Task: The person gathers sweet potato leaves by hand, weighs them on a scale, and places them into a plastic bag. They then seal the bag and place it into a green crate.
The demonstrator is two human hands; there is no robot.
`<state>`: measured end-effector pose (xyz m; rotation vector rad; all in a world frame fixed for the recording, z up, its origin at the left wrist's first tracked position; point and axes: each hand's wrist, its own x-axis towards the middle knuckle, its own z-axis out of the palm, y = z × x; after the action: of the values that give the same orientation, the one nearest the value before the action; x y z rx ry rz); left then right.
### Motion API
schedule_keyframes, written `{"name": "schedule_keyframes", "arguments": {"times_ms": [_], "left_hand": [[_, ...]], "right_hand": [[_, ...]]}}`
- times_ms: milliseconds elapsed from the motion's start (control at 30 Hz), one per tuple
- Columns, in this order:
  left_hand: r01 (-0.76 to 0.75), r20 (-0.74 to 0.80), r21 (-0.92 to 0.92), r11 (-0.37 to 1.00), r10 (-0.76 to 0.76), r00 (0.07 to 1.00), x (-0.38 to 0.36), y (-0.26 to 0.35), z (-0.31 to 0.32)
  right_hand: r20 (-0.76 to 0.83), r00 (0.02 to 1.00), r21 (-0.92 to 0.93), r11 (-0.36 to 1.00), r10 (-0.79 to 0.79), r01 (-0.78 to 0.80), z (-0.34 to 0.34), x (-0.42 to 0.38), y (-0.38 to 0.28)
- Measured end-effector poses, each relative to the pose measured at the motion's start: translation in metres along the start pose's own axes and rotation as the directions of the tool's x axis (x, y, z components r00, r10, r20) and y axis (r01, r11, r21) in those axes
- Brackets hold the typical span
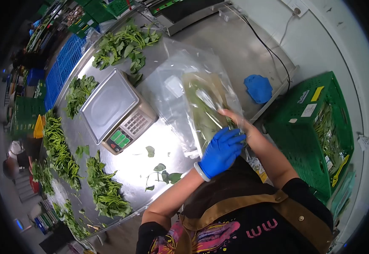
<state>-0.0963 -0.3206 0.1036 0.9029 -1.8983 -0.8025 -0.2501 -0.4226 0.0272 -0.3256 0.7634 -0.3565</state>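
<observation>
A clear plastic bag point(203, 99) with leafy greens inside lies slanted over other clear bags point(167, 70) on the metal table. My left hand point(222, 152), in a blue glove with a white band at the wrist, is closed on the near end of the bag. My bare right hand point(236, 120) grips the bag's right side close to the glove; the plastic hides some of its fingers. Left of the bags stands a digital scale point(110, 106) with a bare metal pan. Loose leaves point(161, 173) lie near my left forearm.
Bunches of greens point(61, 150) line the table's left side, with more greens point(125, 44) at the back. A blue crumpled item point(258, 89) lies near the right edge. A green crate point(290, 131) holding bagged greens stands at right. A black cable point(269, 48) crosses the back.
</observation>
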Motion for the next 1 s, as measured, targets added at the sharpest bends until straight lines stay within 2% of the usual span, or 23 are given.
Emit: {"name": "schedule_keyframes", "arguments": {"times_ms": [33, 67, 100, 133, 167, 200, 267, 300, 333, 400, 433, 467, 533, 600, 633, 667, 700, 733, 767, 800, 867, 967, 1000], "left_hand": [[-0.029, -0.055, -0.091, 0.995, 0.024, 0.998, -0.005, -0.002, -0.008], [-0.063, -0.114, -0.178, 0.982, 0.043, 0.993, -0.009, -0.005, -0.012], [0.117, -0.428, -0.431, 0.895, -0.317, 0.847, -0.017, -0.007, -0.01], [0.148, -0.559, -0.693, 0.706, -0.656, 0.507, -0.028, -0.013, -0.008], [0.268, -0.629, -0.587, 0.764, -0.639, 0.443, -0.035, -0.041, -0.015], [0.394, -0.694, -0.477, 0.786, -0.611, 0.379, -0.046, -0.073, -0.018], [0.497, -0.424, -0.211, 0.842, -0.537, 0.729, -0.072, -0.114, 0.007], [0.561, -0.17, 0.222, 0.798, -0.535, 0.828, -0.078, -0.122, 0.013], [0.42, 0.104, 0.614, 0.668, -0.596, 0.796, -0.087, -0.129, 0.02], [0.378, 0.055, 0.661, 0.648, -0.544, 0.837, -0.112, -0.161, 0.027], [0.409, 0.015, 0.648, 0.643, -0.547, 0.837, -0.114, -0.165, 0.022], [0.437, -0.021, 0.634, 0.638, -0.55, 0.835, -0.115, -0.168, 0.016], [0.432, -0.001, 0.646, 0.629, -0.566, 0.824, -0.112, -0.162, -0.004], [0.427, 0.093, 0.722, 0.544, -0.688, 0.72, -0.092, -0.145, -0.019], [0.558, 0.019, 0.425, 0.713, -0.623, 0.782, -0.079, -0.135, -0.023], [0.582, -0.073, 0.072, 0.81, -0.578, 0.813, -0.068, -0.122, -0.022], [0.502, -0.169, -0.287, 0.816, -0.559, 0.812, -0.057, -0.106, -0.021], [0.479, -0.046, -0.658, 0.582, -0.665, 0.746, -0.046, -0.082, -0.021], [0.382, 0.116, -0.895, 0.229, -0.709, 0.696, -0.035, -0.054, -0.022], [0.234, 0.288, -0.957, -0.174, -0.684, 0.67, -0.026, -0.028, -0.025], [0.502, 0.379, -0.859, -0.1, -0.783, 0.493, -0.023, 0.017, -0.032], [0.604, 0.377, -0.793, -0.077, -0.841, 0.388, -0.058, 0.037, -0.033], [0.526, 0.403, -0.837, -0.152, -0.821, 0.404, -0.068, 0.039, -0.035]], "right_hand": [[-0.058, 0.992, 0.128, 0.986, 0.115, -0.107, -0.001, 0.0, -0.001], [-0.103, 0.994, 0.101, 0.994, 0.041, -0.031, -0.001, 0.0, -0.002], [-0.141, 0.989, 0.068, 0.997, -0.035, 0.045, -0.005, 0.002, -0.005], [-0.176, 0.978, 0.034, 0.992, -0.111, 0.118, 0.005, 0.0, -0.011], [-0.101, 0.986, 0.138, 0.98, -0.131, 0.145, 0.012, -0.014, -0.013], [-0.074, 0.988, 0.137, 0.98, -0.133, 0.142, 0.019, -0.027, -0.018], [-0.109, 0.969, 0.056, 0.972, -0.221, 0.228, 0.018, -0.041, -0.022], [-0.161, 0.953, 0.011, 0.965, -0.258, 0.263, 0.011, -0.049, -0.021], [-0.213, 0.931, -0.035, 0.954, -0.297, 0.296, 0.001, -0.06, -0.021], [-0.174, 0.919, -0.101, 0.935, -0.354, 0.341, -0.007, -0.087, -0.036], [-0.083, 0.928, -0.117, 0.928, -0.364, 0.354, 0.005, -0.109, -0.052], [-0.176, 0.899, -0.113, 0.915, -0.401, 0.386, 0.028, -0.126, -0.059], [-0.352, 0.815, -0.109, 0.885, -0.46, 0.452, 0.069, -0.152, -0.063], [-0.383, 0.815, -0.186, 0.901, -0.434, 0.392, 0.079, -0.158, -0.067], [-0.403, 0.81, -0.221, 0.904, -0.427, 0.366, 0.081, -0.161, -0.068], [-0.355, 0.839, -0.268, 0.904, -0.413, 0.332, 0.071, -0.156, -0.065], [-0.309, 0.865, -0.314, 0.901, -0.394, 0.299, 0.051, -0.141, -0.058], [-0.27, 0.88, -0.387, 0.881, -0.391, 0.273, 0.034, -0.122, -0.051], [-0.23, 0.893, -0.458, 0.852, -0.387, 0.251, 0.018, -0.102, -0.044], [-0.193, 0.896, -0.552, 0.799, -0.401, 0.239, 0.019, -0.08, -0.038], [-0.316, 0.873, -0.365, 0.897, -0.371, 0.249, 0.077, -0.062, -0.03], [-0.375, 0.904, -0.46, 0.888, -0.207, 0.012, 0.061, -0.029, -0.032], [-0.344, 0.909, -0.433, 0.899, -0.236, 0.069, 0.066, -0.03, -0.022]]}}
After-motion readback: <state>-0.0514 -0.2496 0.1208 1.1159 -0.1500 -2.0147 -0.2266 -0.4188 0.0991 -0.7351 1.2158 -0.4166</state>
